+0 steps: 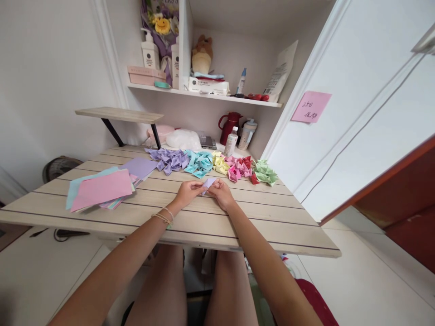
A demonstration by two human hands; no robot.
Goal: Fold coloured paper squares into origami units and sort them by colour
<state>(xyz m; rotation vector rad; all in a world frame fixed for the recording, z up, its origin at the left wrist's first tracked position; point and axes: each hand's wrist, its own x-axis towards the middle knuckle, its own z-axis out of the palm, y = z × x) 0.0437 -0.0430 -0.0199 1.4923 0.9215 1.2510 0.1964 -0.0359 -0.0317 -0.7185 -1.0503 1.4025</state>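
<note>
A small folded piece of purple paper is held between my two hands, above the middle of the slatted table. My left hand pinches its left side with thumb and fingers. On the other side, my right hand has its fingers closed on the right edge. Just beyond lie heaps of folded paper pieces: purple, blue, yellow, pink with some red, and green. Flat coloured sheets, pink on top, lie in a loose stack to the left.
A small raised shelf on black legs stands at the table's back left. Behind the heaps are a clear bottle, a dark red jug, a tumbler and a white plastic bag. A pink note hangs on the right wall.
</note>
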